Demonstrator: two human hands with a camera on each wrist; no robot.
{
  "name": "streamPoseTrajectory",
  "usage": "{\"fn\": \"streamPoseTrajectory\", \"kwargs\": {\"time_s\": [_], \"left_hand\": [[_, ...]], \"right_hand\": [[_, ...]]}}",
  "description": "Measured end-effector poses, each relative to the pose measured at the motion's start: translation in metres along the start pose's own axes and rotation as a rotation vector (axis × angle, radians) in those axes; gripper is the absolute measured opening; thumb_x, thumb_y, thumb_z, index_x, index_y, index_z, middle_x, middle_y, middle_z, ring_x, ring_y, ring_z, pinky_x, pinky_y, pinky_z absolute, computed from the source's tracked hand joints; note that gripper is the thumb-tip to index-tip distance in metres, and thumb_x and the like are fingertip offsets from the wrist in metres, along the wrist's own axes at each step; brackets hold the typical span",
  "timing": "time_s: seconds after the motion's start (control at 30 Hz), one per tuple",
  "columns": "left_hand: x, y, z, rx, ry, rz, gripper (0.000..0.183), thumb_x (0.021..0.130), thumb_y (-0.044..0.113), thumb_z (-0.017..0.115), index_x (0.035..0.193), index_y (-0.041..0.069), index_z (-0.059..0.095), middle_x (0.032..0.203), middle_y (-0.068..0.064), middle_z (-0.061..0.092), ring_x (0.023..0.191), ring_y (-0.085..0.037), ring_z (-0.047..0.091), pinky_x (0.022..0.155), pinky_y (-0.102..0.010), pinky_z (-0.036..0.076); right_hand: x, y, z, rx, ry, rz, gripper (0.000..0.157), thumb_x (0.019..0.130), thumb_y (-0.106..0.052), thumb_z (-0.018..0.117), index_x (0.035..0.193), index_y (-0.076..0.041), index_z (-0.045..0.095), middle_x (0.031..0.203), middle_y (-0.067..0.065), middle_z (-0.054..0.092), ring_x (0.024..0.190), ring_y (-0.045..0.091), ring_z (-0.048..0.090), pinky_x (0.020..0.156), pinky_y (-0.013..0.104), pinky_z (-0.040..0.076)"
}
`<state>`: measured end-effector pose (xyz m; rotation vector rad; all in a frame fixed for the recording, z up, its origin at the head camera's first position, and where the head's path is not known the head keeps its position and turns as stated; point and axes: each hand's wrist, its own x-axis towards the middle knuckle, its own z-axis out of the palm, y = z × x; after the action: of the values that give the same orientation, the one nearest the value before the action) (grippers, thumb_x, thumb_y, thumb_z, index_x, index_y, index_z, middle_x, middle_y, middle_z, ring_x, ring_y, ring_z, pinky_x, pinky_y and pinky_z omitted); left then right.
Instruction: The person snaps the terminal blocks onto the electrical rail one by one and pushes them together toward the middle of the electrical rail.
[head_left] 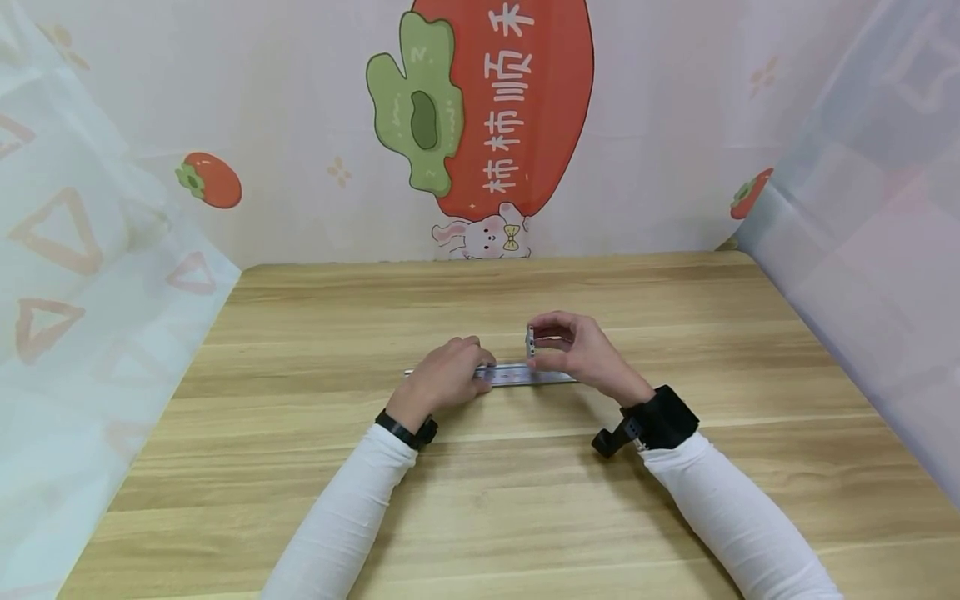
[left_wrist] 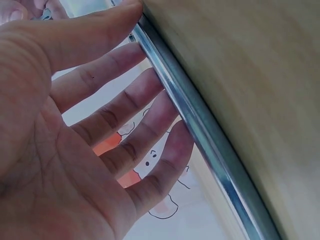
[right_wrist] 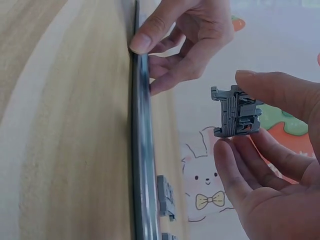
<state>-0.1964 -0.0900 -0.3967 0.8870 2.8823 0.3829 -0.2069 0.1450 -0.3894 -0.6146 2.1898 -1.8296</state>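
Observation:
A slotted metal DIN rail [head_left: 510, 376] lies crosswise on the wooden table. My left hand [head_left: 448, 372] grips it toward its left part, thumb on the near edge and fingertips along the far edge; the left wrist view shows these fingertips [left_wrist: 179, 135] against the shiny rail. Just above the rail, my right hand [head_left: 591, 354] pinches a small grey terminal block [right_wrist: 235, 112] between thumb and fingers. The block is upright in the head view, its clip feet apart from the rail in the right wrist view.
Beyond the rail, more grey terminal blocks [right_wrist: 165, 196] lie on the table, hidden behind my right hand in the head view. A printed curtain [head_left: 300, 200] hangs at the table's back edge, with white sheets [head_left: 885, 275] along both sides.

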Motion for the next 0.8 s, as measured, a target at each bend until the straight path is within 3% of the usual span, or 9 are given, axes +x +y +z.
{"fn": "streamPoseTrajectory", "kwargs": {"time_s": [0.2, 0.63, 0.8], "left_hand": [[0.0, 0.0, -0.001, -0.025, 0.0, -0.009, 0.03, 0.082, 0.029, 0.067, 0.108, 0.015, 0.066, 0.094, 0.001, 0.054, 0.079, -0.013, 0.047, 0.067, -0.027, 0.038], [0.001, 0.001, 0.0, -0.032, -0.005, -0.037, 0.032, 0.082, 0.029, 0.068, 0.111, 0.015, 0.066, 0.098, 0.001, 0.055, 0.084, -0.013, 0.047, 0.071, -0.028, 0.038], [0.001, 0.0, 0.001, -0.036, -0.004, -0.041, 0.033, 0.082, 0.029, 0.068, 0.112, 0.014, 0.066, 0.097, 0.001, 0.055, 0.083, -0.012, 0.047, 0.071, -0.028, 0.038]], "right_hand": [[0.004, 0.005, 0.005, -0.043, -0.032, 0.008, 0.057, 0.069, -0.008, 0.077, 0.119, -0.001, 0.052, 0.118, 0.019, 0.054, 0.108, 0.03, 0.055, 0.088, 0.031, 0.042], [0.009, 0.002, 0.009, -0.123, -0.074, 0.026, 0.053, 0.07, -0.014, 0.077, 0.117, -0.006, 0.054, 0.113, 0.013, 0.058, 0.106, 0.025, 0.056, 0.087, 0.031, 0.043], [0.014, 0.005, 0.012, -0.152, -0.119, 0.02, 0.055, 0.071, -0.011, 0.076, 0.121, -0.002, 0.052, 0.117, 0.018, 0.056, 0.108, 0.028, 0.055, 0.088, 0.034, 0.042]]}}
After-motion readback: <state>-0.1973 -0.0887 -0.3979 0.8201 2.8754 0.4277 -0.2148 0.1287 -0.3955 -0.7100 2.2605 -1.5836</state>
